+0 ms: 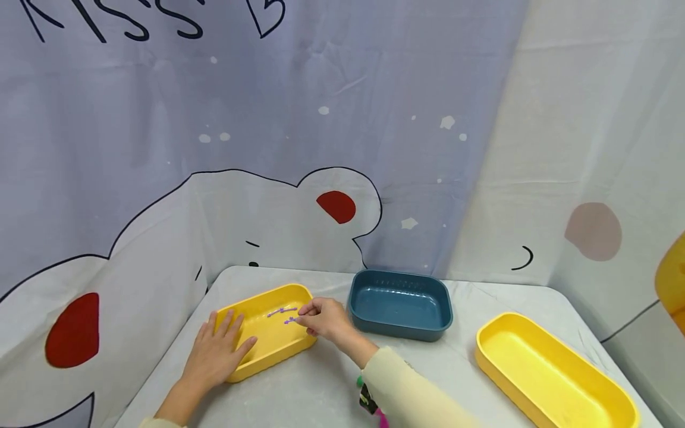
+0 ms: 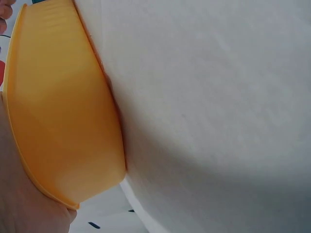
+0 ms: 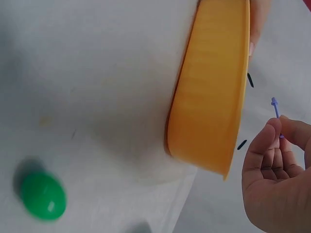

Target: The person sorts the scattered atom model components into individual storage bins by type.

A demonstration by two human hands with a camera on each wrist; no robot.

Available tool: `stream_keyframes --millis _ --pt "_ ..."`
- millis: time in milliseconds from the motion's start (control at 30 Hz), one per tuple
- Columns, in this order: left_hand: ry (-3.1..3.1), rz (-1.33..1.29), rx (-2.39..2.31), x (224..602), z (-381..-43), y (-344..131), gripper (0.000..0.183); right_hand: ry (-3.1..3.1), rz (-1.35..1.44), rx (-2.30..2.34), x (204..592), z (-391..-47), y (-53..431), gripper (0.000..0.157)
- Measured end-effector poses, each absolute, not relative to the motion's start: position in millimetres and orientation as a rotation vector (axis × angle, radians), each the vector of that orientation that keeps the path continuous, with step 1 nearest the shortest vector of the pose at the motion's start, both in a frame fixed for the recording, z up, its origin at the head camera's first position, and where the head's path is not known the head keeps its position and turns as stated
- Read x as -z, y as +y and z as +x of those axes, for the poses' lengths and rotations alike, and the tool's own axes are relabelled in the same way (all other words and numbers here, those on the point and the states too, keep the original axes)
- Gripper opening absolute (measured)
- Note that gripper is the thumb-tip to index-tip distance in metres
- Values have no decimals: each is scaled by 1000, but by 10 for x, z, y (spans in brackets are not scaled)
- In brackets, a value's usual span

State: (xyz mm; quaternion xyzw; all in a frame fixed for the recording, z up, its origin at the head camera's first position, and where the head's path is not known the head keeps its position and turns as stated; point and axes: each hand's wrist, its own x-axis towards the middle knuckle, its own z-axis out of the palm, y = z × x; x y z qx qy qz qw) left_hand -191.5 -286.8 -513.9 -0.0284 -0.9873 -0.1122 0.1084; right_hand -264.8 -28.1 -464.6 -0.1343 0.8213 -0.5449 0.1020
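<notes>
While right fingers (image 3: 297, 134) pinch purple piece (image 3: 275, 107) | white table (image 1: 289, 395) | printed curtain (image 1: 267, 113) behind

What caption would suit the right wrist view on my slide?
Right hand pinching a small purple piece near a yellow tray, a rounded green object on the white surface.

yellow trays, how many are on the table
2: the left yellow tray, touched by the left hand, and the right yellow tray, right of the blue tray.

Your R sleeve (image 1: 420, 398) is plain, pale cream-yellow, w/ a loose cuff (image 1: 380, 365); your L sleeve (image 1: 160, 423), mostly cropped, looks approx. same.
</notes>
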Motion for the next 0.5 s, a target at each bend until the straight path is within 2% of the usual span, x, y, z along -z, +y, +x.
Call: stream_keyframes --millis 500 --pt "-2913 -68 314 5141 -1910 -2865 79 2426 -338 1645 4710 -2739 -771 10"
